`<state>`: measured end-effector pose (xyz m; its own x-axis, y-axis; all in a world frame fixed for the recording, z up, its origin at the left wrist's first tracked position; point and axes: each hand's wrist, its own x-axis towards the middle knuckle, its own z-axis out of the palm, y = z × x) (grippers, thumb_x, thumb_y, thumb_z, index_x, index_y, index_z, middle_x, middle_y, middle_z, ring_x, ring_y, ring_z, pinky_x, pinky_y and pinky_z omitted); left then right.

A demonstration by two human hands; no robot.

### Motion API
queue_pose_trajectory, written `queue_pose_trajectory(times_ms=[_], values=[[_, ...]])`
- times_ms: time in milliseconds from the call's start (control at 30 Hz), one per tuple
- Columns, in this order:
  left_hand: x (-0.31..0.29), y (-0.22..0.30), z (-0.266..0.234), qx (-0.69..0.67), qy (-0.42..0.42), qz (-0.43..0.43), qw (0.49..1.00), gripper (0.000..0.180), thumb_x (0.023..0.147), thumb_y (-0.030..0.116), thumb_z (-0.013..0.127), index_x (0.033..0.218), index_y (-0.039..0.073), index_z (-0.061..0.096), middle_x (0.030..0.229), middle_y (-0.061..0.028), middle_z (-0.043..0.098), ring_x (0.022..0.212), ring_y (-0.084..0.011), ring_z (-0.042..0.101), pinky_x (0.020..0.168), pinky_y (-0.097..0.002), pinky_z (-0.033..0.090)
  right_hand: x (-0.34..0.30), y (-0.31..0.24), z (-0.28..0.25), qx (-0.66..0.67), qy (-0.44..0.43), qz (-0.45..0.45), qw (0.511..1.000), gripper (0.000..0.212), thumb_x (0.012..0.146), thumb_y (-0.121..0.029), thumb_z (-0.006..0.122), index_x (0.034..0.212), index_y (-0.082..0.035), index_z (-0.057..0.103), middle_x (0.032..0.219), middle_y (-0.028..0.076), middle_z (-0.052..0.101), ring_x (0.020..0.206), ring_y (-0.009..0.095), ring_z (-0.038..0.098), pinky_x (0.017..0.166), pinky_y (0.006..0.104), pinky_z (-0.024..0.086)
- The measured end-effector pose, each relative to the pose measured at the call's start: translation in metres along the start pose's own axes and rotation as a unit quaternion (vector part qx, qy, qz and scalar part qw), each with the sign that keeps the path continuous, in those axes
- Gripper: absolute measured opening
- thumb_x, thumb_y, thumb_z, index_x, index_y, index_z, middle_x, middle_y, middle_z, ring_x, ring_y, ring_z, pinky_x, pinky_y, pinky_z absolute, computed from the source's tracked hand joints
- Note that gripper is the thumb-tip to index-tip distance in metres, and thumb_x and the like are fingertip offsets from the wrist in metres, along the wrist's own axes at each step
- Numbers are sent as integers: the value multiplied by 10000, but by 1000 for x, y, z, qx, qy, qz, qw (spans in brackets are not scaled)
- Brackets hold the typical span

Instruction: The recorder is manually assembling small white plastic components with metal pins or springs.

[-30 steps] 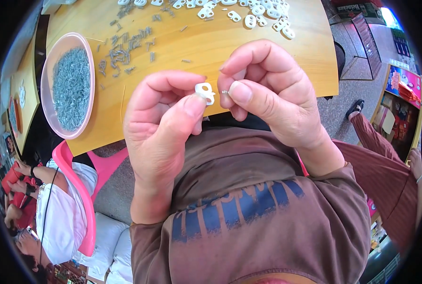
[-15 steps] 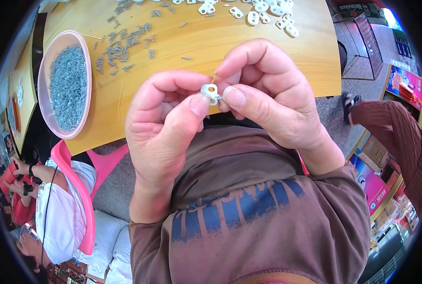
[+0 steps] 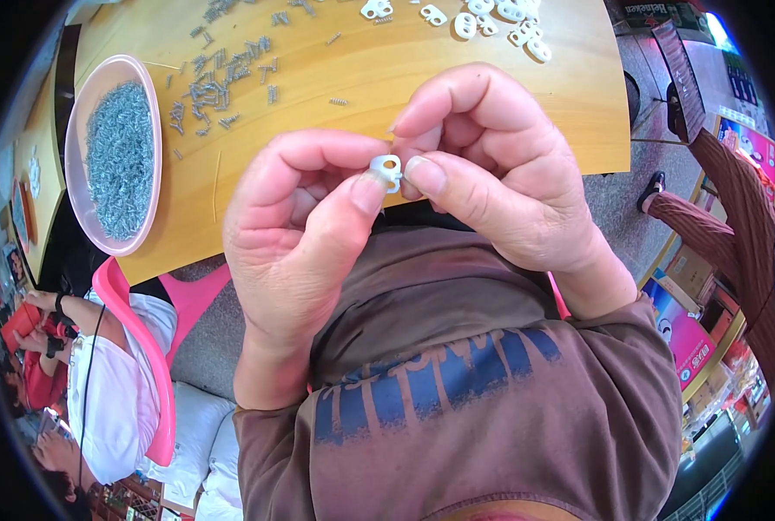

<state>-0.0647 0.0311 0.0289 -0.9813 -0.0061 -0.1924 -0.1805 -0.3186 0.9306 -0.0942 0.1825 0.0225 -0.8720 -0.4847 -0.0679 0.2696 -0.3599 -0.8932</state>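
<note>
My left hand pinches a small white plastic cord lock between thumb and forefinger, its round hole facing up. From the right, my right hand is closed with its thumb tip against the edge of the cord lock. A small metal spring sits at that edge, mostly hidden by the thumb. Both hands are above the table's near edge, in front of my body. Beyond them, loose metal springs lie scattered on the wooden table, and more white cord locks are piled at the far right.
A pink oval basin full of springs stands at the table's left edge. Below it is a pink chair with a seated person in white. White sacks lie on the floor. At right, a person in brown striped trousers is walking.
The spring, visible earlier between my right thumb and the cord lock, is now almost covered as the thumb sits closer. The walking person at right has moved.
</note>
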Motion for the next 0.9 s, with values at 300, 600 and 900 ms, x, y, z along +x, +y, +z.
queue_pose_trajectory(times_ms=[300,600,900], values=[[2,-4,-7,113,-62,130,983,147,786,-61,525,932,-44,529,877,-53,561,762,-75,536,678,-175,421,0,-4,3,-30,13,4,999,199,829,-51,531,1006,-12,449,835,22,519,739,49,485,605,160,394],[3,-10,-8,-40,-6,8,999,154,792,-10,547,945,-23,535,802,-29,571,640,-28,481,557,-137,382,2,2,4,-21,65,29,997,151,841,-82,527,964,-9,481,826,41,541,732,69,520,598,176,431],[5,-11,-8,-53,16,-10,998,174,788,12,563,957,-20,533,796,-30,575,612,-25,459,535,-143,370,2,3,7,34,68,49,996,152,854,-100,505,971,-3,493,836,53,554,734,71,522,622,188,435]])
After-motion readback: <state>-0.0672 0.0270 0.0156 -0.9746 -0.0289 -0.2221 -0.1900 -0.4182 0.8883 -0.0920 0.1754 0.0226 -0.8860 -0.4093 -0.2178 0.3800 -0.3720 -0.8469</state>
